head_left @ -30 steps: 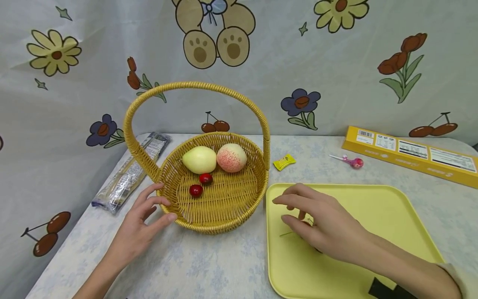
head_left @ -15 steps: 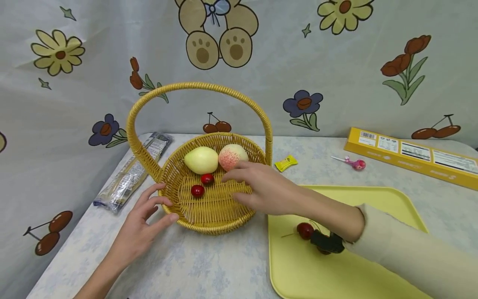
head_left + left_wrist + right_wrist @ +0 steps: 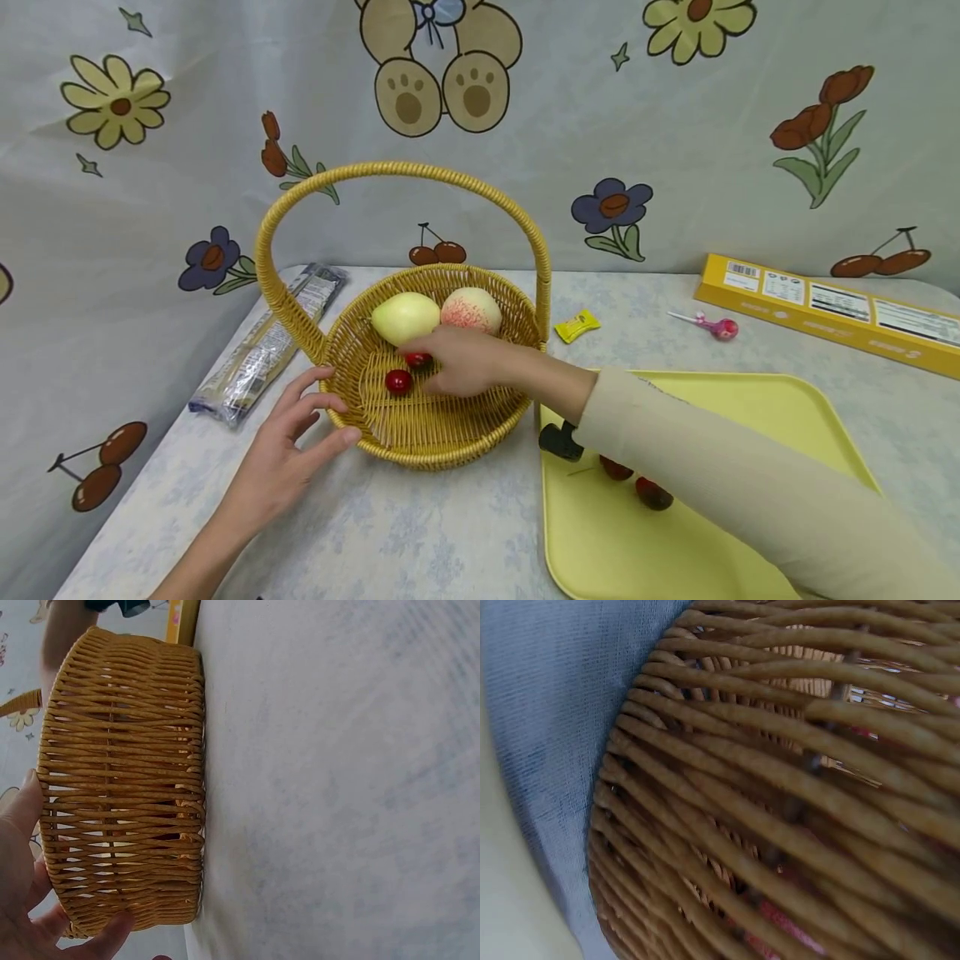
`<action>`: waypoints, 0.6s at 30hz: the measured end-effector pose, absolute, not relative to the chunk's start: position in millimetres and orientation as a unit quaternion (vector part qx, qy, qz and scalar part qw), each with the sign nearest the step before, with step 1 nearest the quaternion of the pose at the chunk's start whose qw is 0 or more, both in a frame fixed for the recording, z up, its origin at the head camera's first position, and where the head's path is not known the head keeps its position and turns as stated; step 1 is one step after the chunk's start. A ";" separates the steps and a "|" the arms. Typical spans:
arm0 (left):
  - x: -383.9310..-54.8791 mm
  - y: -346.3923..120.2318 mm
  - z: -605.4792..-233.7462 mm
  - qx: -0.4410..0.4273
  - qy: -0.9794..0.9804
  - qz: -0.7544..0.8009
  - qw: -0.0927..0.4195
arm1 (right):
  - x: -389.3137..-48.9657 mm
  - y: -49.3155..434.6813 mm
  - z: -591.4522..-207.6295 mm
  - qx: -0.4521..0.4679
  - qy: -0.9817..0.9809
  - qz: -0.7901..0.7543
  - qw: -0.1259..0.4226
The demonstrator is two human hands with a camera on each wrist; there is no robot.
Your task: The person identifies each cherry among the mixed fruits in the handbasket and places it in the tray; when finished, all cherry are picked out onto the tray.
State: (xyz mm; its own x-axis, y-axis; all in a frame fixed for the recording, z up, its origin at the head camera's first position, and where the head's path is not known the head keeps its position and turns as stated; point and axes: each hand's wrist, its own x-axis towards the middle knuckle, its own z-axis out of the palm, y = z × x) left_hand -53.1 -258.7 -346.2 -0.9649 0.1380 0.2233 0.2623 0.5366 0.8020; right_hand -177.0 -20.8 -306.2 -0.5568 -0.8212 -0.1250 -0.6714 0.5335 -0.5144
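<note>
A yellow wicker basket [image 3: 442,457] with a tall hoop handle holds a toy pear [image 3: 405,318], a white-and-pink peach [image 3: 472,308] and two red cherries. My right hand [image 3: 476,362] reaches over the rim into it, slightly blurred. Its index finger lies across the rear cherry [image 3: 420,362] and its thumb stays apart; the front cherry [image 3: 399,382] is left of the thumb. My left hand [image 3: 285,462] rests on the basket's near-left rim, fingers spread and relaxed. In the left wrist view, its thumb [image 3: 26,799] touches the rim beside the woven wall [image 3: 124,780].
Right of the basket is a yellow tray [image 3: 585,550] bearing dark red fruit [image 3: 654,493], partly under my sleeve [image 3: 720,475]. Behind are a yellow-wrapped candy [image 3: 577,326], a lollipop [image 3: 723,329] and a long yellow box [image 3: 832,312]. A clear-plastic packet [image 3: 255,367] lies left.
My right hand has moved left from over the tray, across the basket's right rim, to the cherries inside. My left hand has stayed at the rim.
</note>
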 end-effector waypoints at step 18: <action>-53.4 -258.1 -346.3 -0.116 -0.877 -0.461 0.070 | -182.1 -31.1 -312.0 -0.415 0.861 -0.180 0.233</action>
